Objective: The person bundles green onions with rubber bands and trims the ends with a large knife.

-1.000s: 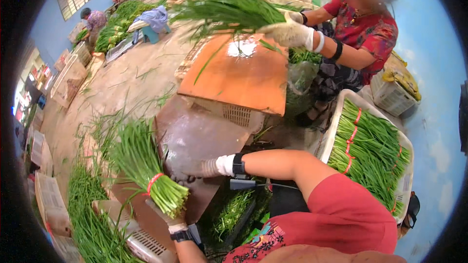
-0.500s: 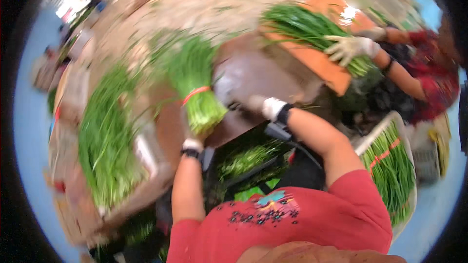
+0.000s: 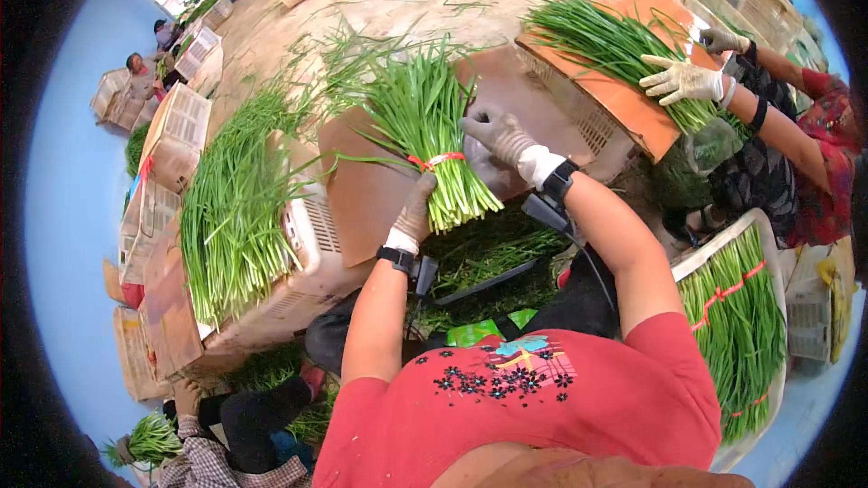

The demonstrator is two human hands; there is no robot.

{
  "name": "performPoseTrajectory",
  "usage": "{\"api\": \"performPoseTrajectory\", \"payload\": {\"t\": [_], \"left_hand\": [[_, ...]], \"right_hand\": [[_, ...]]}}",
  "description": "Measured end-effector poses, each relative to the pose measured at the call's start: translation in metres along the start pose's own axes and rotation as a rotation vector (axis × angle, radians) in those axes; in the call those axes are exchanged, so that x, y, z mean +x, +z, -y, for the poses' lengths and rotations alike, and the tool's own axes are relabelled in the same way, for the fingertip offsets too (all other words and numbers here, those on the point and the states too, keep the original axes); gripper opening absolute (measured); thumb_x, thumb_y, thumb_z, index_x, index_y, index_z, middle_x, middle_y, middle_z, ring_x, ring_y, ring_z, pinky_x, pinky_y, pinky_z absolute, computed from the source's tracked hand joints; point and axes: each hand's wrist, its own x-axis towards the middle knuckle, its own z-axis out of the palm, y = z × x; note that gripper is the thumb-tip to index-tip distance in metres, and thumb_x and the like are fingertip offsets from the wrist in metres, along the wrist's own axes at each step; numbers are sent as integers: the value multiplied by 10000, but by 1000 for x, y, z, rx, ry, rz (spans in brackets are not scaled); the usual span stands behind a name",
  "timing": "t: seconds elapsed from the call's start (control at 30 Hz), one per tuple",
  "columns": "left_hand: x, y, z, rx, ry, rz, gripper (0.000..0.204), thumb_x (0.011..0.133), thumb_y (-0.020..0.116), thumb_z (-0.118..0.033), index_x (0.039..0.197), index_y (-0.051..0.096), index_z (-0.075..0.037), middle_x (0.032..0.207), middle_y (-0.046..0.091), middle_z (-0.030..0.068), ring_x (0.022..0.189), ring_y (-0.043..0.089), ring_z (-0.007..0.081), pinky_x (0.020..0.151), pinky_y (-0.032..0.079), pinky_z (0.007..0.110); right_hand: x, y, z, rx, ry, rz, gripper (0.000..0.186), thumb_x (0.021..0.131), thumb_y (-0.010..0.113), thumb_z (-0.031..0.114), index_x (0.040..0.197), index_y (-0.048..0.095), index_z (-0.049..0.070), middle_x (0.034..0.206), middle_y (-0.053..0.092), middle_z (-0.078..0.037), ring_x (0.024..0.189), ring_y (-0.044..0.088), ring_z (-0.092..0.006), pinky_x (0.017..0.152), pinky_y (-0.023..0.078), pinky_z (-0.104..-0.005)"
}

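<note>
A bunch of garlic chives (image 3: pixel 457 194) with white-green stems toward me and leaves pointing away is bound by a red band (image 3: pixel 437 161). My gloved left hand (image 3: pixel 415 210) grips its left side just below the band, fingers partly hidden behind the stems. My gloved right hand (image 3: pixel 503 135) is at the bunch's right edge, slightly above the band. Its fingers are curled with thumb and forefinger together; whether anything small is between them I cannot make out. Beneath the bunch is a brown board (image 3: pixel 348 190).
At left, loose chives (image 3: pixel 240 258) lie heaped by a white crate (image 3: pixel 312 226). At right, a co-worker's gloved hand (image 3: pixel 683 81) hovers over chives on an orange board (image 3: pixel 646 131). Banded chives fill a white basket (image 3: pixel 768 226). Below me, trimmings (image 3: pixel 502 253) surround a dark tray edge. Another person sits lower left.
My right hand has come up to the bunch's edge above the band, from lower beside it. The left hand keeps its hold. The whole view has shifted, and the co-worker's near hand has lifted slightly.
</note>
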Motion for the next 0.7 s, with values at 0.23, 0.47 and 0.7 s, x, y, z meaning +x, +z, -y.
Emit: {"api": "performPoseTrajectory", "payload": {"t": [0.23, 0.47, 0.7], "left_hand": [[-6, -12, -1, 90, -99, -1, 763, 860, 678, -511, 1392, 459, -10, 1311, 592, 142, 1170, 608, 269, 1041, 482, 419], [2, -88, 13, -802, 19, -43, 938, 841, 537, -720, 1445, 397, -16, 1363, 517, 230, 1189, 554, 393, 1005, 462, 545], [15, -105, 25, -745, 195, 407, 697, 990, 363, -577, 1472, 394, -74, 1451, 467, 132, 1273, 491, 315, 1076, 390, 480]], "right_hand": [[39, 24, -41, -773, -255, 132, 227, 862, 585, 102, 1058, 679, 165, 1012, 654, -118, 914, 663, -303, 750, 549, -405], [41, -50, -94, 231, 187, -397, 175, 939, 588, 231, 932, 649, 68, 716, 574, -1, 638, 542, -110, 567, 417, -262], [-76, -110, 26, 398, 49, 170, 215, 882, 633, 222, 820, 649, 17, 725, 610, -52, 682, 585, -178, 654, 481, -307]]}}
